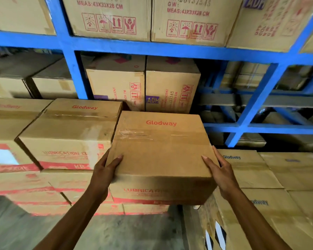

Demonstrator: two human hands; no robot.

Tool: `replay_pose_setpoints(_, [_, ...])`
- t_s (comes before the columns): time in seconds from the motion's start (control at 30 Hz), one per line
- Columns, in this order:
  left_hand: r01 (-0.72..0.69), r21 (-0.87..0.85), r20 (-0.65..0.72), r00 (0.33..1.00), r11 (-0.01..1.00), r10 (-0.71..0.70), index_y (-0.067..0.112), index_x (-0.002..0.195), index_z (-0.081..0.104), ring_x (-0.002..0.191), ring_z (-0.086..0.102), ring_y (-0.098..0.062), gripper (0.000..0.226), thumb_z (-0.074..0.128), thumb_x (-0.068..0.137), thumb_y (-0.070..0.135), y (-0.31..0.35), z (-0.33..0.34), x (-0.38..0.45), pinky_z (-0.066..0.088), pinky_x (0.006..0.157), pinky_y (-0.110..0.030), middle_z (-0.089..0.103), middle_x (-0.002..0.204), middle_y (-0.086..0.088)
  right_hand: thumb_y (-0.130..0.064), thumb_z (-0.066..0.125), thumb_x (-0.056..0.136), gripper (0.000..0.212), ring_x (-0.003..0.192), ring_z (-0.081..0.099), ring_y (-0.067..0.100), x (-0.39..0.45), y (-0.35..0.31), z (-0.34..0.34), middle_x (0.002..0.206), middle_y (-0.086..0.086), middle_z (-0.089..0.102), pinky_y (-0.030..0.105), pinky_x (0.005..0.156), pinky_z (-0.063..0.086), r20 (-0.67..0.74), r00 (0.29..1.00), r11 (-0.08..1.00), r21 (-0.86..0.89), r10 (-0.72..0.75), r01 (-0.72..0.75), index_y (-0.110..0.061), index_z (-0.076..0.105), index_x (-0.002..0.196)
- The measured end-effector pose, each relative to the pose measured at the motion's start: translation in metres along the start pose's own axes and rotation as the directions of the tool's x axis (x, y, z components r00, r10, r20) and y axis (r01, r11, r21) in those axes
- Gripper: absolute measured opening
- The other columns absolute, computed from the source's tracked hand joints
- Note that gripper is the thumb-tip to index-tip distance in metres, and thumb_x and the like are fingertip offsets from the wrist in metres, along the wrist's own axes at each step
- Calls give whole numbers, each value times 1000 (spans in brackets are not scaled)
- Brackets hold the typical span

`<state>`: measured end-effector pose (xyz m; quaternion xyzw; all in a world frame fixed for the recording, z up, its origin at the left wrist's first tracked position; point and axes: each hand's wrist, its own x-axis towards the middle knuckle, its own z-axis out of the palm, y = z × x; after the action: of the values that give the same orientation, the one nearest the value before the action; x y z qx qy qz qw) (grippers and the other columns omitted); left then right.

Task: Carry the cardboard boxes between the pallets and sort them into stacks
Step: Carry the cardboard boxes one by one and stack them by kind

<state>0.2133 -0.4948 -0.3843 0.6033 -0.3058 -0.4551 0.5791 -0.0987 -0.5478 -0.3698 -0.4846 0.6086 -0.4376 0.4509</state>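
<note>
A red-print box (161, 152) is held at its near corners, between left hand (105, 170) and right hand (220, 170), grip clamped on both sides, thumbs on top. It sits beside a like box (69, 134) on the left stack. Blue-print boxes (271, 177) lie right; a blue rack (152, 48) stands behind

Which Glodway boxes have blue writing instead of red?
The low boxes on the right, beside the right hand, say Glodway in blue. The held box and left stack have red.

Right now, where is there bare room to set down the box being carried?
Free: the flat tops of the blue-print boxes right of the carried box. The red-print stack on the left stands higher and butts against it. Rack shelves behind are packed.
</note>
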Motion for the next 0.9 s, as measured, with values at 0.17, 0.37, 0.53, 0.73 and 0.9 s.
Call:
replay_pose_setpoints(0.17, [-44, -51, 123, 991, 998, 50, 31, 125, 59, 97, 63, -12, 36, 62, 89, 25, 9, -36, -108, 45, 68, -27, 68, 110, 7, -27, 63, 89, 61, 85, 46, -10, -138, 6, -26, 98, -27, 50, 16, 66, 40, -145, 988, 996, 66, -55, 66, -35, 37, 143])
replay_pose_setpoints(0.37, [20, -14, 221, 975, 1000, -16, 34, 129, 54, 91, 58, -8, 43, 64, 87, 27, -11, -17, -220, 40, 66, -29, 65, 109, 9, -20, 64, 89, 59, 92, 54, 5, -281, 11, -109, 110, -14, 58, 2, 67, 42, -280, 960, 997, 74, 2, 19, -24, 41, 143])
replay_pose_setpoints(0.53, [-4, 36, 395, 919, 999, -10, 32, 139, 47, 111, 55, -22, 58, 66, 85, 33, -24, 42, -315, 46, 83, -36, 58, 126, 2, -24, 69, 85, 57, 100, 59, 9, -388, 28, -212, 124, -6, 59, 23, 86, 49, -422, 905, 993, 117, 48, 2, -33, 46, 137])
replay_pose_setpoints(0.73, [-3, 133, 567, 820, 991, -74, 33, 143, 40, 113, 53, -25, 67, 66, 82, 41, -76, 129, -451, 47, 88, -39, 52, 132, -2, -19, 65, 88, 53, 58, 58, -19, -514, 77, -346, 89, -19, 60, 1, 49, 42, -553, 827, 987, 160, 98, -11, -37, 43, 133])
replay_pose_setpoints(0.9, [90, 154, 620, 767, 984, -167, 26, 138, 49, 109, 58, -21, 64, 70, 79, 38, -128, 213, -564, 49, 92, -37, 58, 128, -1, -21, 69, 85, 51, 73, 62, -8, -592, 128, -464, 94, -18, 64, 4, 57, 46, -603, 783, 985, 158, 151, -68, -27, 53, 134])
